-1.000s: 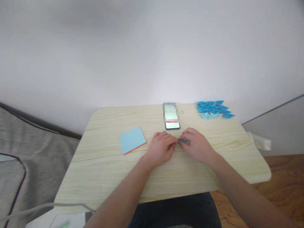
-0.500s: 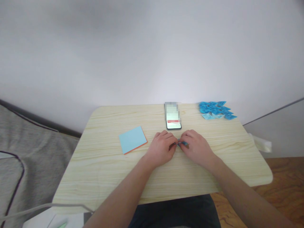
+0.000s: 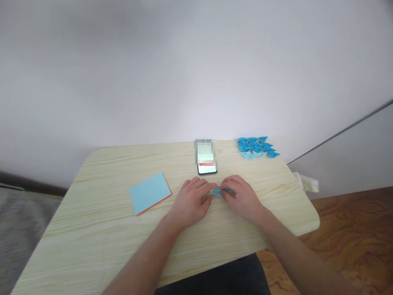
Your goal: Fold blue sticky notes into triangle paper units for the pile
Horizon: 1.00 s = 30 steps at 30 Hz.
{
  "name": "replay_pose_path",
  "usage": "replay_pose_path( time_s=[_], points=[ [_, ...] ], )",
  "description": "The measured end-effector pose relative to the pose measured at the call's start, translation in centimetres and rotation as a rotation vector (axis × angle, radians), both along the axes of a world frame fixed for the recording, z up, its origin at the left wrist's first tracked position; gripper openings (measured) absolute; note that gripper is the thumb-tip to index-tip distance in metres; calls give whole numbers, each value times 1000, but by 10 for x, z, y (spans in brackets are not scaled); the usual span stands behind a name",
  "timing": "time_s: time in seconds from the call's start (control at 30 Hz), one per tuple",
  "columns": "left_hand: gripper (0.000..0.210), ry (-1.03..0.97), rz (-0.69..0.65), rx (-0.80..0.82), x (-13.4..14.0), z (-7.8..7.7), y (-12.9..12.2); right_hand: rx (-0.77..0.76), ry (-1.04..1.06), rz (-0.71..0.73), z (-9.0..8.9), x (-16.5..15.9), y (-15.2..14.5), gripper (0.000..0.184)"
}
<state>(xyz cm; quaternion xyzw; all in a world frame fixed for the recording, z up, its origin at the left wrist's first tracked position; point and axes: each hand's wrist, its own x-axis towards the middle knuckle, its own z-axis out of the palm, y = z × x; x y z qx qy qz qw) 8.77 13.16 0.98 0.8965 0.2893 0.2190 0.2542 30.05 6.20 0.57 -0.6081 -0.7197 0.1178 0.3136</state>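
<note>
Between my two hands is a small folded piece of blue paper (image 3: pixel 216 191), held low over the table. My left hand (image 3: pixel 192 201) pinches its left end between thumb and forefinger. On the other end, the thumb and fingers of my right hand (image 3: pixel 242 197) are closed, covering part of the paper. The exact folds are too small to make out. Left of my hands lies a stack of light blue square paper (image 3: pixel 150 193) with a red-orange edge showing beneath.
A phone (image 3: pixel 206 157) with a lit, partly blurred screen lies at the table's back. Several folded blue paper pieces (image 3: pixel 256 146) sit in rows at the back right. The pale wood table (image 3: pixel 101 229) meets a white wall. A whitish translucent object (image 3: pixel 308 183) is beyond the right edge.
The whole view has shifted, so the table things appear further left. My hands have parted slightly, and more of the blue paper shows between them.
</note>
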Motion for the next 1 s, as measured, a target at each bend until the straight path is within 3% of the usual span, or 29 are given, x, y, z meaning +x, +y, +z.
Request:
replay_pose_path(
  time_s=[0.1, 0.2, 0.3, 0.37, 0.57, 1.0],
  points=[
    [54, -34, 25, -48, 0, 0, -1, 41, -12, -138, -2, 51, -2, 9],
    [50, -40, 30, -62, 0, -1, -1, 69, -126, -353, -2, 124, 3, 16],
    [42, -42, 26, -46, 0, -3, -1, 53, -178, -399, -1, 185, 12, 19],
    [38, -49, 25, -33, -1, -4, 0, 32, -208, -382, -2, 208, 18, 20],
    [32, -52, 25, -19, -1, -4, 0, 5, -270, -316, -1, 231, 32, 20],
    [28, -67, 22, -25, -3, -5, 1, -65, -312, -292, 7, 244, 43, 16]
  ],
)
